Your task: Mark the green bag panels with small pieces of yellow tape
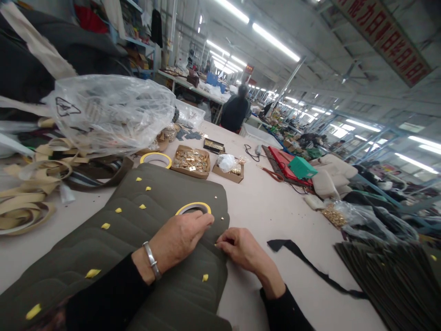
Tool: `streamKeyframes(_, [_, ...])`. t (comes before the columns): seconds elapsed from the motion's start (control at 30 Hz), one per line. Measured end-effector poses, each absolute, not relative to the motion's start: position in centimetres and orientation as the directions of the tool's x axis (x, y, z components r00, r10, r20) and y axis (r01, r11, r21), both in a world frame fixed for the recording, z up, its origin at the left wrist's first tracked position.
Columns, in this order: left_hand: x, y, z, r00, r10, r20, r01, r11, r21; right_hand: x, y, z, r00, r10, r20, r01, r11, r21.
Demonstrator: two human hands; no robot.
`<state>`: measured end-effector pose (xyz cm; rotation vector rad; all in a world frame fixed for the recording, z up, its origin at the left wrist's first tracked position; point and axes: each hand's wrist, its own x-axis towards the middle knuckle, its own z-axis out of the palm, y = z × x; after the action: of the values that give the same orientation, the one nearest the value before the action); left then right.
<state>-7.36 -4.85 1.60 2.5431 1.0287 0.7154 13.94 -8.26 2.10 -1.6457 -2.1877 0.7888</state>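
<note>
Dark olive fabric panels (165, 188) lie overlapped on the table, with small yellow tape pieces (106, 226) stuck on them. My left hand (182, 236), a silver bracelet at its wrist, is over the panels with closed fingers beside a yellow-edged tape roll (207, 208); what they hold, if anything, is hidden. At the panels' right edge my right hand (239, 248) pinches something tiny, too small to name. Two small metal pieces (222, 219) sit near that edge, above my hands.
Boxes of gold hardware (191, 161), another tape roll (156, 159) and a plastic bag (113, 112) stand beyond the panels. A black strip (303, 259) and stacked dark pieces (392, 276) lie right. Left are tan straps (31, 202). A person (236, 112) sits farther back.
</note>
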Motion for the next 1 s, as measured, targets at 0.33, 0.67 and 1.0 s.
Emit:
streamKeyframes(0.33, [-7.2, -5.0, 1.0, 0.595, 0.674, 0.439, 0.497, -0.737, 0.458, 11.7, -8.0, 2.7, -0.303, 0.804, 0.512, 0.583, 0.581, -0.568])
streamKeyframes(0.67, [-7.0, -5.3, 1.4, 0.619, 0.722, 0.309, 0.539, -0.677, 0.502, 10.7, -8.2, 1.1, -0.263, 0.708, 0.655, 0.688, 0.614, -0.388])
streamKeyframes(1.0, [-6.0, -5.7, 1.5, 0.583, 0.698, 0.416, 0.628, -0.712, 0.315, 12.8, -6.2, 0.1, 0.215, 0.967, -0.133, 0.144, -0.167, -0.975])
